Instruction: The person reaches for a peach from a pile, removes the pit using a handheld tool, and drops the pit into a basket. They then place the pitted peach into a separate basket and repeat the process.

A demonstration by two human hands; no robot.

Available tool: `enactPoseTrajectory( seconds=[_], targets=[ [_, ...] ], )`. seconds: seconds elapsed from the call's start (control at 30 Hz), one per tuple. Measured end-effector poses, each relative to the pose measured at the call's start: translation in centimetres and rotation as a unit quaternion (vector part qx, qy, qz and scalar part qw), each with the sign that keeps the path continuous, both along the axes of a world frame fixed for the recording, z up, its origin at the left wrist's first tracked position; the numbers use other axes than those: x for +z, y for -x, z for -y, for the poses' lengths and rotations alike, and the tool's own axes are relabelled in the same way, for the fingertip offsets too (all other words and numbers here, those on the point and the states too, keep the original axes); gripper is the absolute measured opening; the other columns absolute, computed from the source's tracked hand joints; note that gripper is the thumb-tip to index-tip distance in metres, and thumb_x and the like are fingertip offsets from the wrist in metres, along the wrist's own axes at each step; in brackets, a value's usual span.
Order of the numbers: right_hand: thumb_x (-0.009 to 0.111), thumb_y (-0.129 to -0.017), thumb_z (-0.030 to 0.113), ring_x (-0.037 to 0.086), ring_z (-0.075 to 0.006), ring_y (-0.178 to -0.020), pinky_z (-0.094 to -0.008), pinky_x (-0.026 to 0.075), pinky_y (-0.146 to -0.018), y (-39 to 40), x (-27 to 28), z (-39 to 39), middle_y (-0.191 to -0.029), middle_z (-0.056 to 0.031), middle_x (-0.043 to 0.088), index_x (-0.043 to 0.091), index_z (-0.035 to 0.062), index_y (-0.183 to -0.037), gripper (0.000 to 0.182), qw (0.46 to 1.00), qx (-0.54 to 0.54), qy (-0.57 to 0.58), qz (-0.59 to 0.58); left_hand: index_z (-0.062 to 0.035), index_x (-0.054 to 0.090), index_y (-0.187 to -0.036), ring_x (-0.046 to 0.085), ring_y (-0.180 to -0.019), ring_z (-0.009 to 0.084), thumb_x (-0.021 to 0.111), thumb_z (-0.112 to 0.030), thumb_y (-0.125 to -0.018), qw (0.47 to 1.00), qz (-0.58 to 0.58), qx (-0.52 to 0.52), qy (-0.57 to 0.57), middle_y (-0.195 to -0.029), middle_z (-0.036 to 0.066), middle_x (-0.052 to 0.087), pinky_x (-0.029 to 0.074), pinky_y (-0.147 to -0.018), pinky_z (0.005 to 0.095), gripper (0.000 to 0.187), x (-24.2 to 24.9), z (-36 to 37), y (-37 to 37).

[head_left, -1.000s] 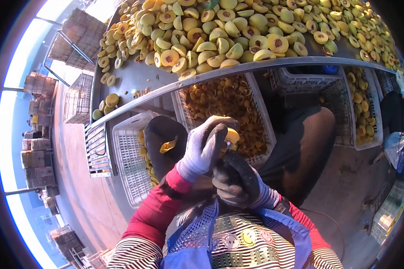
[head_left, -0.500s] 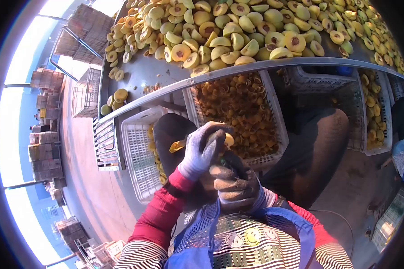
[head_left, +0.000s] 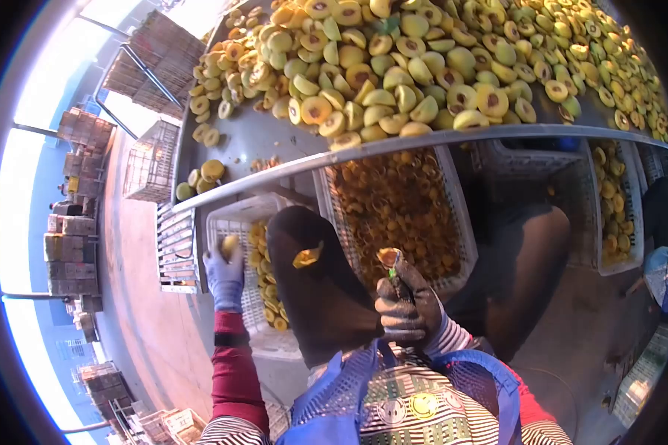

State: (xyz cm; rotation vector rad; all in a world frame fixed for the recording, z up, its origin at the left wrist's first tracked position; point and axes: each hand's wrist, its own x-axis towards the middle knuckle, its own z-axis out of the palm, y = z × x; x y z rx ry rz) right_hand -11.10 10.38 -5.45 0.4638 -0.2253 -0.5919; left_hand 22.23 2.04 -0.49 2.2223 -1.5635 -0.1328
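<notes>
My left hand (head_left: 225, 278), in a pale glove, is over the left white crate (head_left: 223, 211). Its fingers are closed around a yellow-green peach half (head_left: 231, 245). Peach halves (head_left: 263, 267) lie in that crate. In front of my body, my right hand (head_left: 412, 310), in a dark, stained glove, grips a small coring tool (head_left: 395, 276) with a bit of green on it. A brownish-orange scrap of peach (head_left: 387, 256) sits at the tool's tip. A yellow peel scrap (head_left: 308, 256) rests on my left knee.
Cut peach halves (head_left: 393, 59) are heaped on a metal table (head_left: 237, 144) with a raised front rim. Beneath it stands a crate (head_left: 460, 215) of orange-brown scraps (head_left: 393, 200). Another crate (head_left: 634, 222) of fruit is at right. Stacked crates (head_left: 74, 233) stand far left.
My left hand has moved away from my right hand, left and over the left crate, carrying the peach half. My right hand stays near my lap, its coring tool now in plain view.
</notes>
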Motion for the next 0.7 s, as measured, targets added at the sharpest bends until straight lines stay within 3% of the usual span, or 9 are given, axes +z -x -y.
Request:
enactPoseTrajectory(
  seconds=[0.03,0.1,0.17,0.27,0.33,0.43,0.57,0.63,0.7],
  targets=[
    [0.036,-0.097,0.053,0.034,-0.0075,-0.038,-0.0220,0.032,-0.032,-0.3,-0.1,0.5,-0.056,0.0009,0.038,0.061,0.0045,-0.099,0.054,1.000,-0.016,0.008,0.016,-0.0005,0.056,-0.117,0.062,-0.092,0.0277,0.062,-0.023,-0.089,0.951,0.279,0.025,-0.133,-0.102,0.018,0.062,0.049,-0.083,0.0351,0.037,0.7,0.9,0.1],
    [0.037,-0.097,0.052,0.032,-0.0072,-0.037,-0.0215,0.031,-0.032,-0.8,0.3,1.1,-0.054,0.0018,0.037,0.061,0.0047,-0.097,0.054,1.000,0.001,-0.001,-0.003,-0.0005,0.059,-0.113,0.062,-0.095,0.0317,0.066,-0.024,-0.085,0.964,0.120,-0.183,0.149,-0.102,0.019,0.063,0.047,-0.085,0.0383,0.038,3.1,3.8,5.0],
    [0.043,-0.093,0.058,0.026,-0.0057,-0.033,-0.0221,0.024,-0.030,-1.0,1.2,2.1,-0.050,0.0050,0.032,0.054,0.0093,-0.085,0.050,0.964,0.057,0.036,-0.257,-0.0004,0.063,-0.105,0.063,-0.091,0.0299,0.067,-0.029,-0.084,0.952,-0.061,-0.222,0.199,-0.096,0.016,0.066,0.048,-0.082,0.0375,0.036,3.2,8.8,9.7],
    [0.045,-0.092,0.058,0.025,-0.0052,-0.032,-0.0215,0.023,-0.030,-0.9,0.1,2.3,-0.049,0.0053,0.032,0.056,0.0072,-0.084,0.052,0.960,0.077,0.022,-0.268,-0.0022,0.064,-0.104,0.064,-0.098,0.0315,0.061,-0.057,-0.080,0.970,0.074,-0.135,-0.189,-0.100,0.019,0.066,0.049,-0.082,0.0395,0.060,4.4,17.7,16.5],
    [0.045,-0.093,0.057,0.024,-0.0053,-0.031,-0.0212,0.021,-0.030,-0.2,0.1,2.9,-0.048,0.0055,0.033,0.056,0.0063,-0.082,0.053,0.953,0.070,0.011,-0.296,-0.0018,0.056,-0.117,0.061,-0.106,0.0326,0.064,-0.058,-0.076,0.958,0.089,-0.170,-0.212,-0.111,0.021,0.063,0.049,-0.088,0.0386,0.070,-1.1,22.4,17.4],
    [0.044,-0.093,0.056,0.024,-0.0057,-0.031,-0.0221,0.021,-0.030,1.2,1.9,4.5,-0.047,0.0055,0.032,0.057,0.0077,-0.082,0.051,0.911,0.042,-0.011,-0.410,-0.0004,0.058,-0.107,0.064,-0.096,0.0322,0.075,-0.044,-0.071,0.973,-0.002,-0.196,-0.121,-0.100,0.021,0.065,0.050,-0.083,0.0386,0.060,-3.7,23.5,16.7],
    [0.045,-0.094,0.052,0.026,-0.0086,-0.029,-0.0232,0.021,-0.029,2.3,2.3,5.3,-0.046,0.0041,0.036,0.055,0.0122,-0.084,0.043,0.882,0.001,-0.054,-0.467,0.0019,0.052,-0.108,0.061,-0.074,0.0124,0.075,-0.012,-0.076,0.900,-0.318,-0.290,0.066,-0.089,0.011,0.065,0.050,-0.066,0.0264,0.042,-3.6,18.5,15.2],
    [0.055,-0.094,0.039,0.046,-0.0090,-0.042,-0.0236,0.038,-0.040,3.3,3.4,5.4,-0.058,0.0017,0.050,0.057,0.0089,-0.090,0.030,0.882,-0.038,-0.038,-0.469,-0.0001,0.053,-0.101,0.058,-0.075,0.0078,0.069,-0.004,-0.083,0.852,-0.425,-0.298,0.073,-0.089,0.007,0.062,0.048,-0.066,0.0209,0.025,-1.0,13.7,16.7],
    [0.062,-0.092,0.021,0.058,-0.0085,-0.070,-0.0237,0.049,-0.065,1.7,2.2,5.8,-0.079,-0.0011,0.060,0.058,0.0046,-0.099,0.018,0.627,-0.248,0.159,-0.721,0.0019,0.053,-0.109,0.057,-0.089,0.0098,0.067,-0.001,-0.082,0.817,-0.482,-0.300,-0.099,-0.102,0.008,0.059,0.049,-0.078,0.0237,0.031,2.5,9.1,17.5]
  ],
)
